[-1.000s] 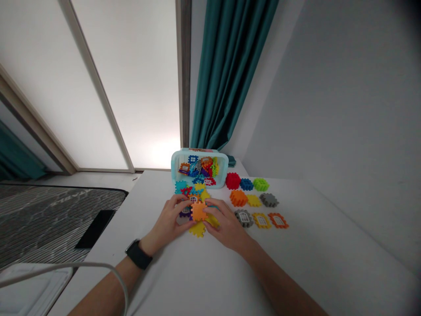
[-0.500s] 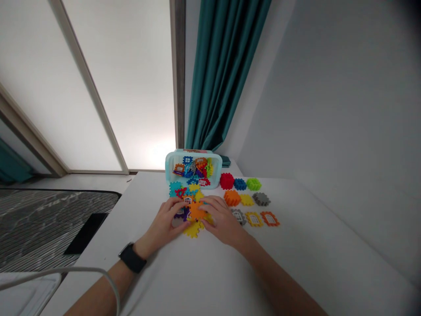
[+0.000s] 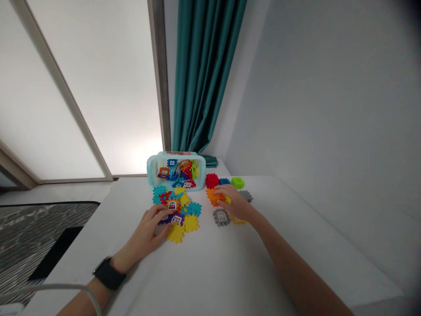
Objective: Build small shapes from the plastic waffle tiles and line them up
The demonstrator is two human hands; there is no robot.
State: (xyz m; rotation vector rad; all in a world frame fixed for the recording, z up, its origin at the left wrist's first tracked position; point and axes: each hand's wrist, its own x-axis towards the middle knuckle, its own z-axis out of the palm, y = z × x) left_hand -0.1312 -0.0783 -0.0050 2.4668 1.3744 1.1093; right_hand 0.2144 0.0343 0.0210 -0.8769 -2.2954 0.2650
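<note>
left hand (image 3: 144, 232) on flat purple tile (image 3: 166, 219), right hand (image 3: 234, 202) on orange tile (image 3: 213, 197).

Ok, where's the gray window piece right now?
In the head view, the gray window piece lies on the white table, just right of the pile of pieces, below the right hand and beside the yellow frame.

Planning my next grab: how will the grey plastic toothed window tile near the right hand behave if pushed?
The grey tile looks stiff and probably light, so a push should slide it. Lying flat, it seems unlikely to roll. Its teeth should aid grip.
</note>
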